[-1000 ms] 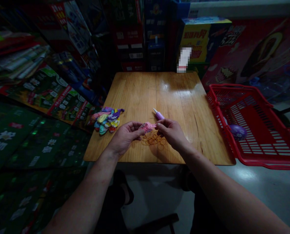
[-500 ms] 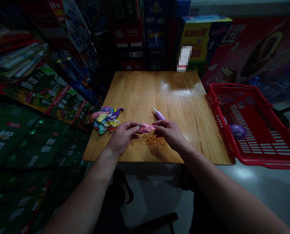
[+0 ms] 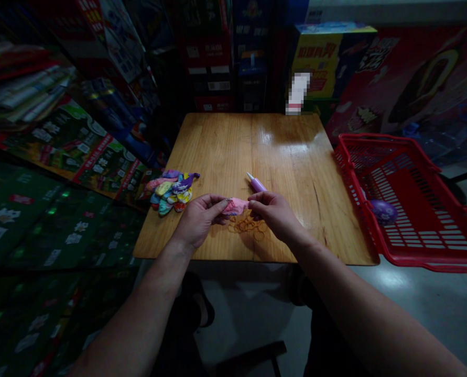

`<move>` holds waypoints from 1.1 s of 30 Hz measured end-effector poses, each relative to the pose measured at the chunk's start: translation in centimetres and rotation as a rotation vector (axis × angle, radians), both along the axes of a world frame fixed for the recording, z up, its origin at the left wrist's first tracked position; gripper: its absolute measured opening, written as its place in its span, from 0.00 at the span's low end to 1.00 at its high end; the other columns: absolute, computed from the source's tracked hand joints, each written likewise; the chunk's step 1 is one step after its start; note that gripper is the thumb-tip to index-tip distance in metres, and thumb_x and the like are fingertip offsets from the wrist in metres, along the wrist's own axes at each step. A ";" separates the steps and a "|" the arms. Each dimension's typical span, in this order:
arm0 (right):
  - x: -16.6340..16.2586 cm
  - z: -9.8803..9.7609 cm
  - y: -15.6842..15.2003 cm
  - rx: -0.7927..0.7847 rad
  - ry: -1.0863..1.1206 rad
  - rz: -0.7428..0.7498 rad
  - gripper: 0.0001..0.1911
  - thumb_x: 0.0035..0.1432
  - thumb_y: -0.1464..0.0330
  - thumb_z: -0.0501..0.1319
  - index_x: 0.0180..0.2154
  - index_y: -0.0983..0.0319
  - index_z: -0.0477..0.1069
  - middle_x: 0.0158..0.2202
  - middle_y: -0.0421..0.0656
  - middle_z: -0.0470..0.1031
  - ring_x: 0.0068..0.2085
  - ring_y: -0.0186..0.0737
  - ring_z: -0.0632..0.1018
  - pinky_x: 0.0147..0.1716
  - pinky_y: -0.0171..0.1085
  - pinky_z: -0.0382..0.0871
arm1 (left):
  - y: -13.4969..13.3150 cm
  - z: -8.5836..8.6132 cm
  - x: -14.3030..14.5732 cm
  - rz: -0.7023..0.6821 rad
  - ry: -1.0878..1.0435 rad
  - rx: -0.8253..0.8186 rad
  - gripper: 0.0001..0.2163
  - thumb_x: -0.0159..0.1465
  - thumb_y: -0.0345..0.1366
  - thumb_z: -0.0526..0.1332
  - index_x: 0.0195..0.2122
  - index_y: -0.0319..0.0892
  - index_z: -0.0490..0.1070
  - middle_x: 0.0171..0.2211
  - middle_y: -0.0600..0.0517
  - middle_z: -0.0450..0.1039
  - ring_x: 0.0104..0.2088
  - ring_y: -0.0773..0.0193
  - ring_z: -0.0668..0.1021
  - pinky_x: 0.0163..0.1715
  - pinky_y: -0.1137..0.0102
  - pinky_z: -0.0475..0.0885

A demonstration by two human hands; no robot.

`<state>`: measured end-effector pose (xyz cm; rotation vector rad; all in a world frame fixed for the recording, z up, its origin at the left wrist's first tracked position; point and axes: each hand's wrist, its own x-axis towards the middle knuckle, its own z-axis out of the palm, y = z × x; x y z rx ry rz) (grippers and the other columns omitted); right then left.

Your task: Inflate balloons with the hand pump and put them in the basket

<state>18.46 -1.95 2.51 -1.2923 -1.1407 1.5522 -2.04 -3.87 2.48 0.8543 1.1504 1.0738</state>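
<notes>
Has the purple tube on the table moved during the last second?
No. The purple tube lies at the same spot beside the centre seam of the table; only the camera shifted slightly.

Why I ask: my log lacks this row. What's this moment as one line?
left hand: pinches pink balloon | right hand: pinches its other end | below: rubber bands on table

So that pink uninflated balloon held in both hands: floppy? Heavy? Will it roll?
Probably floppy: the pink balloon looks crumpled between the left hand and right hand. Likely very light, since fingertip pinches alone carry it. Unlikely to roll; it looks flat and limp.
</notes>
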 end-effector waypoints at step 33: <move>1.2 0.6 -0.3 0.134 -0.269 0.074 0.10 0.57 0.62 0.65 0.28 0.62 0.75 0.22 0.41 0.72 0.21 0.33 0.71 0.20 0.35 0.61 | -0.5 0.5 -1.9 0.090 0.272 0.149 0.12 0.57 0.42 0.71 0.31 0.38 0.75 0.23 0.50 0.76 0.22 0.67 0.76 0.23 0.74 0.72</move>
